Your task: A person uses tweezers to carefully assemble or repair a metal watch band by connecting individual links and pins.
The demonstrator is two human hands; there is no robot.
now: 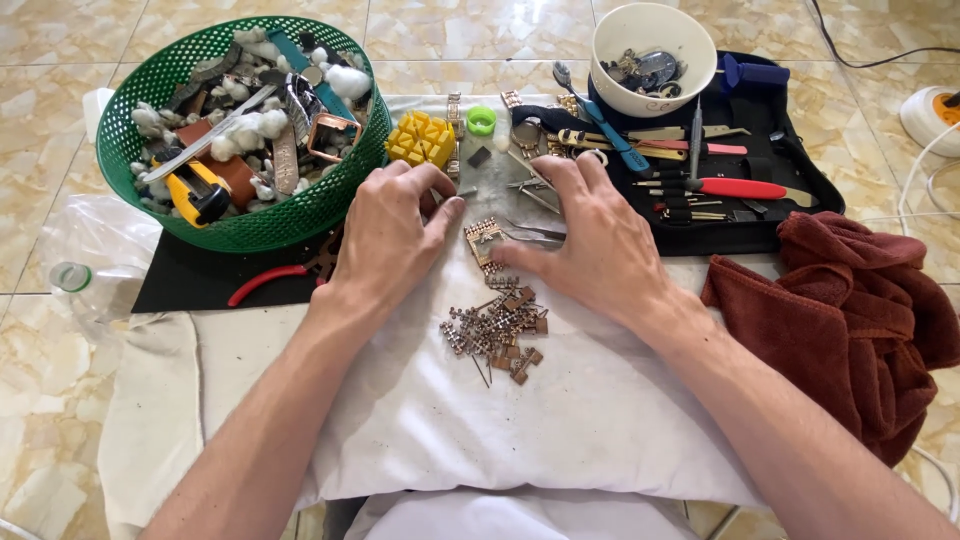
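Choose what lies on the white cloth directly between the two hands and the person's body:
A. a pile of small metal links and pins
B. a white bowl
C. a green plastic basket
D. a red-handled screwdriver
A: the pile of small metal links and pins sits on the white cloth, nearer the body than the left hand and the right hand.

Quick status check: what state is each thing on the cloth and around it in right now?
Left hand: empty, resting on cloth.
Right hand: fingertips at the strap piece.
Metal links: loose pile.
Green basket: full.
White bowl: holds parts.
Tool case: open.
Red towel: crumpled.
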